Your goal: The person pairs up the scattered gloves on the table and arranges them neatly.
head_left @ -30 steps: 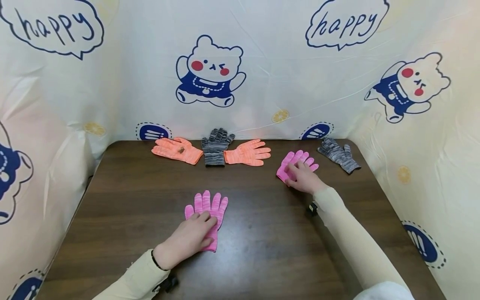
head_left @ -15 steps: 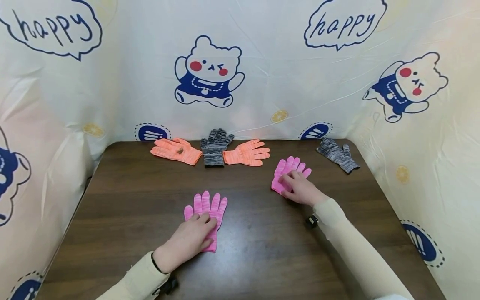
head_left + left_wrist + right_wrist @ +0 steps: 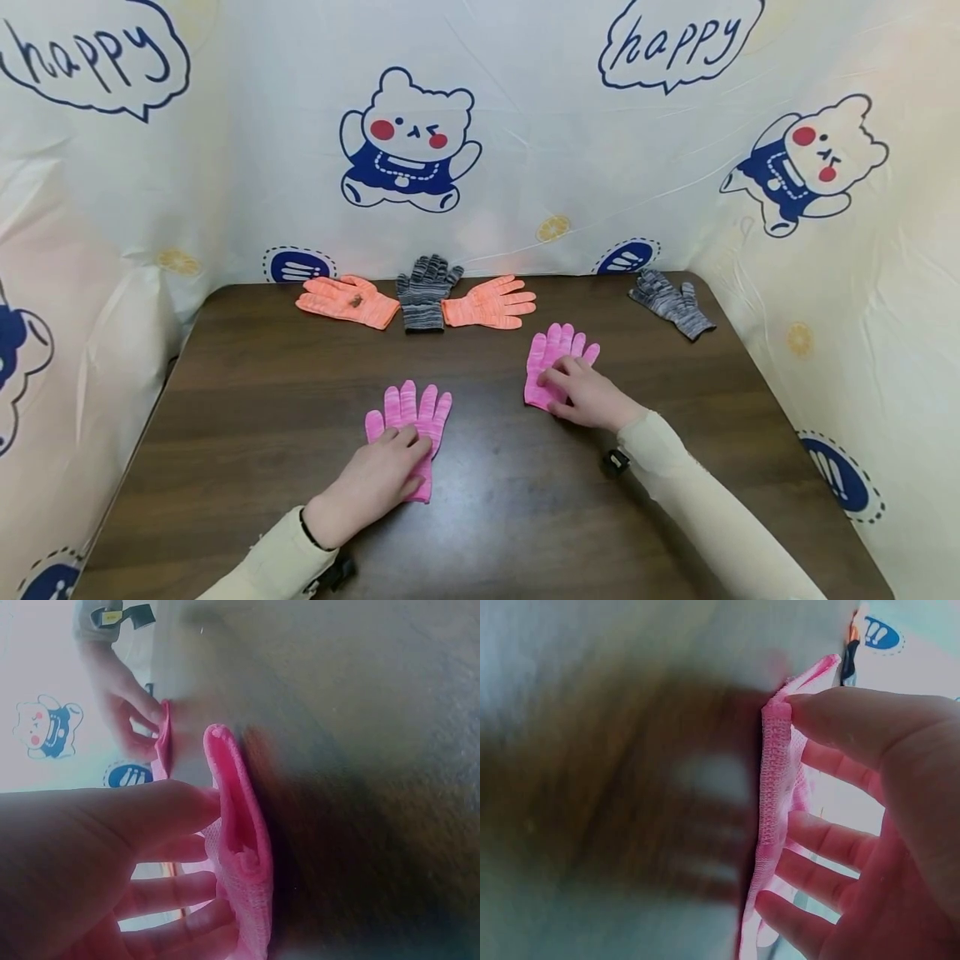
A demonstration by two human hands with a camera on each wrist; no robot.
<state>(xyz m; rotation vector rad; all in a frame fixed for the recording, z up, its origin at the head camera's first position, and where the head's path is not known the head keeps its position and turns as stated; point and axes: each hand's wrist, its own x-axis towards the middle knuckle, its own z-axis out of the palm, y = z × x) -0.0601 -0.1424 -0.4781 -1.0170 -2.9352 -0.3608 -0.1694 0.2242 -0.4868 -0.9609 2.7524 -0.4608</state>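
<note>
My left hand (image 3: pixel 369 482) rests its fingertips on a pink glove (image 3: pixel 407 407) lying flat at the middle front of the table, fingers pointing away. In the left wrist view the thumb touches the glove near its slightly gaping cuff (image 3: pixel 244 802), and the other fingers press on its upper side. My right hand (image 3: pixel 594 395) presses fingertips and thumb on a second pink glove (image 3: pixel 551 348), further back and to the right. Its thumb sits at the cuff edge (image 3: pixel 775 750) in the right wrist view. Both hands partly cover their gloves.
Along the back edge lie an orange glove (image 3: pixel 352 302) with a dark spot, a grey striped glove (image 3: pixel 425 300) and another orange glove (image 3: pixel 491 303), side by side. A second grey glove (image 3: pixel 671 304) is at the back right corner. Printed curtains (image 3: pixel 540 150) surround the brown table (image 3: pixel 247 433).
My right hand has slid its pink glove toward me and leftward, away from the grey glove in the corner. The left hand stays on its glove. The head view has shifted slightly.
</note>
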